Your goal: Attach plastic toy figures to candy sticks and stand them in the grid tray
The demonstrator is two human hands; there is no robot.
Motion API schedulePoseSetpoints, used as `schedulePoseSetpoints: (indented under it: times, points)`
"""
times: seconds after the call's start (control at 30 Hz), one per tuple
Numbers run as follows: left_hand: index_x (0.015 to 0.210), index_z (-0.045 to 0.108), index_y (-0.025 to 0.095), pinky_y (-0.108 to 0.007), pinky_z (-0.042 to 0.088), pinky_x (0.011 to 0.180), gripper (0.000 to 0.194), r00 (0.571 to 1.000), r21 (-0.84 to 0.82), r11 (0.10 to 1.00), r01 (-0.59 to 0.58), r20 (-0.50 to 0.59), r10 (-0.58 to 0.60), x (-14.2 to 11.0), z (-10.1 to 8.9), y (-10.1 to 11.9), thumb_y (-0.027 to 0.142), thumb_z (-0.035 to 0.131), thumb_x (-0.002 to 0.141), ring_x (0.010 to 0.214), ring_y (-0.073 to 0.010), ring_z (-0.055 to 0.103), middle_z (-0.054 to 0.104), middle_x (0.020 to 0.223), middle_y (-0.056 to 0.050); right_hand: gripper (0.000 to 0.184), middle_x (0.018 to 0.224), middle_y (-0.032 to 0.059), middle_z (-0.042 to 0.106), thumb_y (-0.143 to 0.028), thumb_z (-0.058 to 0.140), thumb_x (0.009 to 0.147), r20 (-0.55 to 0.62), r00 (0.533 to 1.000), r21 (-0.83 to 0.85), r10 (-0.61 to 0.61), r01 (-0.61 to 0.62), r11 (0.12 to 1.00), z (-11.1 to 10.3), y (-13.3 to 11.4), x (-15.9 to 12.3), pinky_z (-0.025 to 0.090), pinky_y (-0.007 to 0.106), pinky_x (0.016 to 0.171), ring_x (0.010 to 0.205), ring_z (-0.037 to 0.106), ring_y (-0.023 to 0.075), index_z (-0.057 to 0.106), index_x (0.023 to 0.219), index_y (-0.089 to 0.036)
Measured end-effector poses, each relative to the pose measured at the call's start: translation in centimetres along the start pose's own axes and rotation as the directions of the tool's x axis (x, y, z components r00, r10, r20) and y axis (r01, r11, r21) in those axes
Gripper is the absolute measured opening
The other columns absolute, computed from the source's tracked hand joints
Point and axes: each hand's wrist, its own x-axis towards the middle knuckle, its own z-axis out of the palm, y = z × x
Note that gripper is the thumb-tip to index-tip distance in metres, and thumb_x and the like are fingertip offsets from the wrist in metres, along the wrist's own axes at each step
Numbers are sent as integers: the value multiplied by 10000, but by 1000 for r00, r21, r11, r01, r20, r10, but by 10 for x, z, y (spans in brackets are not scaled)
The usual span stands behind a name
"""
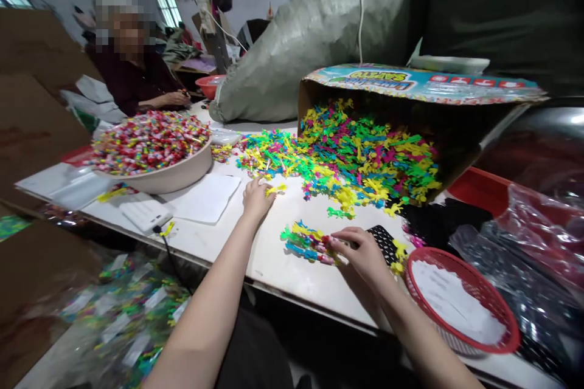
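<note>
Two arms (207, 292) reach forward: left fingers (252, 187) pinch a yellow toy (276, 189); right fingers (350, 235) bend at grouped toys (305, 251), grip unclear.

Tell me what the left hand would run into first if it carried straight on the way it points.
Most likely the near edge of the loose pile of colourful plastic pieces, just beyond the left hand's fingertips, though depth is hard to judge here.
</note>
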Motion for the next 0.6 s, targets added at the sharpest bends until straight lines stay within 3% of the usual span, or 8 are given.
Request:
schedulePoseSetpoints:
  times: [0.13, 0.23, 0.37, 0.43, 0.6]
  points:
    - [972, 601, 207, -428, 290, 985, 248, 999, 21, 999, 42, 25, -42, 8, 5, -13, 334, 484, 794, 1241, -274, 295, 311, 1404, -57, 283, 970, 81, 602, -439, 599, 713, -86, 992, -217, -89, 69, 974, -1, -3, -2, 358, 435, 859, 949, 508, 278, 684, 890, -236]
    - [979, 579, 207, -433, 295, 970, 253, 998, 17, 999, 40, 44, -41, 12, 7, -16, 342, 434, 821, 1224, -271, 327, 305, 1409, -60, 306, 1024, 77, 589, -421, 538, 754, -148, 973, -272, -179, 134, 953, -6, -6, -3, 361, 429, 862, 979, 500, 274, 634, 992, -253]
    - [996, 561, 220, -424, 339, 913, 261, 998, 39, 998, 41, 45, -43, 15, 7, -14, 357, 423, 822, 1106, -258, 447, 523, 1215, -71, 275, 1012, 71, 596, -397, 476, 787, -176, 949, -295, -262, 203, 934, -14, -3, -1, 378, 420, 828, 965, 515, 266, 618, 980, -263]
    - [990, 565, 219, -401, 348, 904, 252, 998, 60, 997, 57, 19, -58, 16, 8, -12, 347, 439, 813, 1082, -247, 464, 549, 1163, -69, 273, 1009, 66, 602, -396, 472, 788, -182, 941, -300, -284, 222, 928, -17, 1, 1, 389, 413, 816, 963, 522, 263, 618, 973, -259]
    - [949, 571, 214, -361, 311, 950, 222, 997, 83, 994, 72, -38, -69, 16, 12, -16, 332, 482, 782, 1182, -236, 385, 357, 1371, -51, 271, 999, 29, 624, -417, 482, 784, -183, 933, -290, -309, 249, 924, -20, 12, 4, 418, 391, 809, 967, 536, 246, 615, 975, -279]
